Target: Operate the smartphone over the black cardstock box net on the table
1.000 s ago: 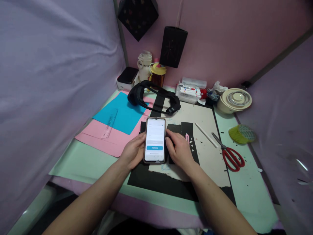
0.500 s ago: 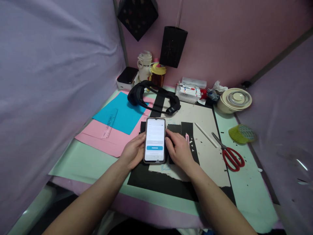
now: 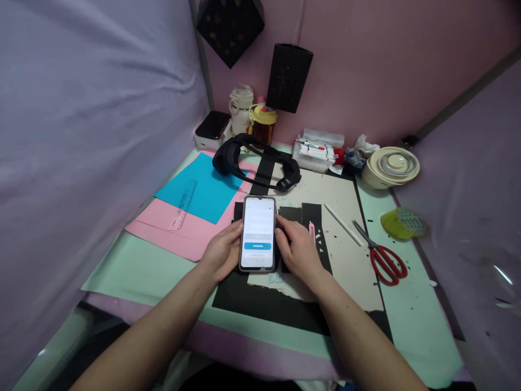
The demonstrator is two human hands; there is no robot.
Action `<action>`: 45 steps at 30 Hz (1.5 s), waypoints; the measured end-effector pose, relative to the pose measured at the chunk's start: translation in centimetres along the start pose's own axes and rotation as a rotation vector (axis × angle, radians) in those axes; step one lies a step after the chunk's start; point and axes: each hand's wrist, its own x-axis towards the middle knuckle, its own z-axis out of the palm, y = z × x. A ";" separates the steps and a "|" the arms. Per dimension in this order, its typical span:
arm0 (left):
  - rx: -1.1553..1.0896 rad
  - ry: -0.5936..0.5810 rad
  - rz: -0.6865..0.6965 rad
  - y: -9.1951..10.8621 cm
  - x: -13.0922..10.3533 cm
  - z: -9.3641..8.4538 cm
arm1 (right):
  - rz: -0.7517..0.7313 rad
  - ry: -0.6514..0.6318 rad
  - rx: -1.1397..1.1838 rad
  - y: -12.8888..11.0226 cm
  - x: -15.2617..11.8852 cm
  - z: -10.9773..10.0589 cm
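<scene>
Both forearms came in from the near edge, left and right, angled inward to meet at the middle of the table [image 3: 134,279]. Left hand [image 3: 222,252] was curled at the phone's [image 3: 258,217] left edge, thumb along the side, holding it; its other fingers were mostly hidden. Right hand [image 3: 300,250] was half-curled, palm down, index finger and thumb a narrow gap apart at the phone's right edge; could not tell whether it gripped. Phone was mid-table, screen lit and facing the person, blue button low on it, text too blurred to read.

Under and around the hands: black paper [image 3: 252,301] and a pale board [image 3: 350,271]. Pink cutter [image 3: 311,230] lay just beside the right hand. Farther right: white pencil [image 3: 344,225], red-handled scissors [image 3: 375,248], green tape roll [image 3: 393,224]. Left: blue sheet [image 3: 203,184] on pink paper [image 3: 158,236], clear ruler [image 3: 183,206] across both. Black headset [image 3: 223,160] sat beyond the phone. Far side: cream bottle [image 3: 241,118], yellow-lidded jar [image 3: 262,129], marker box [image 3: 313,157], beige container [image 3: 378,175]. Two black boxes [image 3: 288,79] hung before the pink wall [image 3: 378,70]; pale curtain [image 3: 101,119] at left.
</scene>
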 end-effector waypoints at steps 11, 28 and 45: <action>0.006 0.007 -0.008 0.0 0.0 -0.1 | -0.018 0.006 0.011 0.3 0.0 0.2; 0.003 -0.006 -0.007 -0.1 0.1 -0.3 | -0.016 0.000 0.034 0.2 0.1 0.1; 0.031 -0.143 0.029 2.9 1.7 3.4 | 0.126 0.039 0.381 0.1 1.3 -2.7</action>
